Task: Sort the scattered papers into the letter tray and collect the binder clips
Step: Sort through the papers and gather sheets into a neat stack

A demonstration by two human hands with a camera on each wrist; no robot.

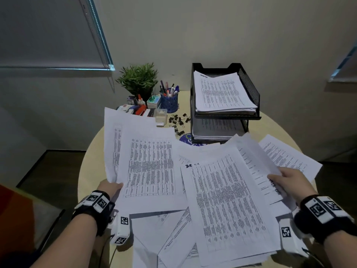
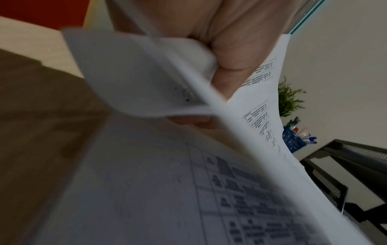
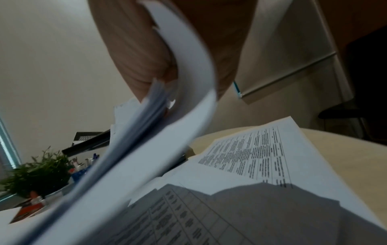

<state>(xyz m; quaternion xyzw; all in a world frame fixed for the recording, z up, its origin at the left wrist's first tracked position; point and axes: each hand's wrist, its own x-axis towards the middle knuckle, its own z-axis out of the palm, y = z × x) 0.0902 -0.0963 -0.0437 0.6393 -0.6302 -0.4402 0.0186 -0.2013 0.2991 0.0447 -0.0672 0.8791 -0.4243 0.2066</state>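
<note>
Head view: a round pale table point(image 1: 90, 151) carries loose printed papers spread over its near half, overlapping one another. The left hand point(image 1: 110, 187) grasps the lower corner of a few sheets point(image 1: 148, 167) near the table's left edge; those sheets are raised and tilted up toward the far side. In the left wrist view the thumb and curled fingers point(image 2: 228, 54) pinch the bent paper corner point(image 2: 146, 79), blurred. The right hand point(image 1: 289, 180) grips the right edge of a thicker sheaf point(image 1: 228, 200) near the table's right edge; the right wrist view shows the sheaf point(image 3: 146, 149) lifted off the sheets lying beneath it point(image 3: 261, 165), with the fingers point(image 3: 134, 54) closed on it from both sides.

At the far right edge of the table stands a black mesh letter tray point(image 1: 251, 89) with two tiers; a stack of printed pages fills the upper tier and more pages lie in the lower one. Just left of the tray, a scatter of black binder clips point(image 1: 177, 121) lies on the tabletop. Along the far edge, left of the clips, are a blue mesh pen cup point(image 1: 169, 102) full of pens, a small green potted plant point(image 1: 138, 78), and a cluster of small stationery items point(image 1: 135, 109) too crowded to tell apart
</note>
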